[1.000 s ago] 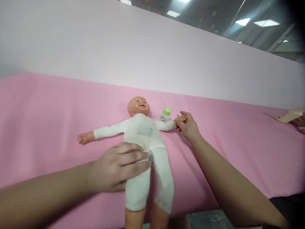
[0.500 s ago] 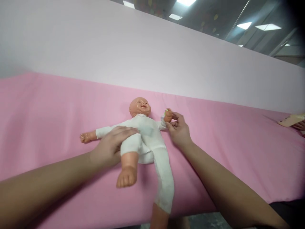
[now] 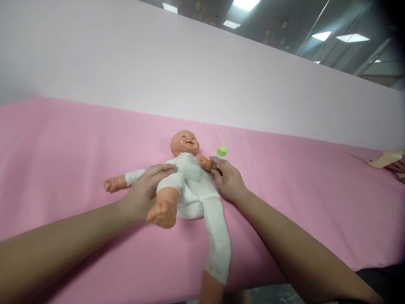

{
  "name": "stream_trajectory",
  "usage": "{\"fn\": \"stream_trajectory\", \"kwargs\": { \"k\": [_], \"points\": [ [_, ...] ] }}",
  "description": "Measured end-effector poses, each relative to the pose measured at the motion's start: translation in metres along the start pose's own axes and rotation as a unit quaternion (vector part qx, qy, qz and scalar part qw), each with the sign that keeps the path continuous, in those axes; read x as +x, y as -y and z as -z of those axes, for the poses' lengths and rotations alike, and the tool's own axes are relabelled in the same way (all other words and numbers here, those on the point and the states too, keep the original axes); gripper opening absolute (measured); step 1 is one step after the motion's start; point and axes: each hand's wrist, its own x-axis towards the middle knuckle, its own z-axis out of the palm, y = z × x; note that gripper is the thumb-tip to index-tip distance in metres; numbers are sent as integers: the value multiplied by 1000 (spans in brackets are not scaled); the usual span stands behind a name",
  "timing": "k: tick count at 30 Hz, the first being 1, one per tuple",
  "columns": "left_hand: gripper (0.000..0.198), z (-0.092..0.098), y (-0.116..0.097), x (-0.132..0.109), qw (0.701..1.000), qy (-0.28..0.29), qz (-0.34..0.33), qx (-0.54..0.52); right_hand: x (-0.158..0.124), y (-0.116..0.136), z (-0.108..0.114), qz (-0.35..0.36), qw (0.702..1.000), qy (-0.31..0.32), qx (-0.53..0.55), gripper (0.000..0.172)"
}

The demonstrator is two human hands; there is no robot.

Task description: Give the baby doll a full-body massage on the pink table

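Nearest, two bare forearms reach in from the near edge onto the pink sheet [image 3: 63, 143], one from the near left and one from the near right. One baby doll [image 3: 193, 185] in a white suit lies face up on the sheet at the middle, head toward the far side. One of its legs runs straight back to the near edge, where the bare foot hangs past the sheet; the other leg is bent up, sole toward the camera.

The left hand [image 3: 144, 194] lies against the raised thigh, fingers loosely together and curved over the white cloth, thumb hidden behind the leg. The right hand [image 3: 228, 181] rests at the doll's right side in the scene, fingers bent around the doll's arm, which is folded onto the chest; how firmly it grips cannot be told.

Just beyond that hand stands one small bottle [image 3: 220, 153] with a green cap, its contents unseen. At the far right edge lies one pale flat object [image 3: 386, 158], next to another person's fingers [image 3: 398, 166]. Behind all runs a pale wall panel [image 3: 158, 63].
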Motion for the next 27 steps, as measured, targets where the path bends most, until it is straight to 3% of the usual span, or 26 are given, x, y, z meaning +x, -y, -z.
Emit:
{"fn": "stream_trajectory", "kwargs": {
  "k": [4,8,11,13,16,20,24,27],
  "points": [
    [51,10,-25,-9,993,14,-114,-31,1,-15,11,-92,989,-69,90,63],
    [56,13,-47,-11,970,58,-235,-23,2,-40,26,-176,967,-90,159,73],
    [52,14,-54,-13,956,73,-285,-7,3,-60,33,-283,945,-75,142,78],
    [50,14,-56,-14,954,71,-292,-1,3,-72,35,-342,933,-30,103,78],
    [51,13,-53,-13,958,63,-280,1,3,-83,37,-351,936,19,24,78],
    [54,10,-47,-14,970,48,-239,8,2,-83,35,-317,948,-15,-4,84],
    [48,9,-38,-11,993,22,-114,20,1,-62,27,-238,962,-109,71,84],
    [35,11,-32,-4,998,40,13,36,1,-39,19,-162,970,-148,109,75]
  ]
}}
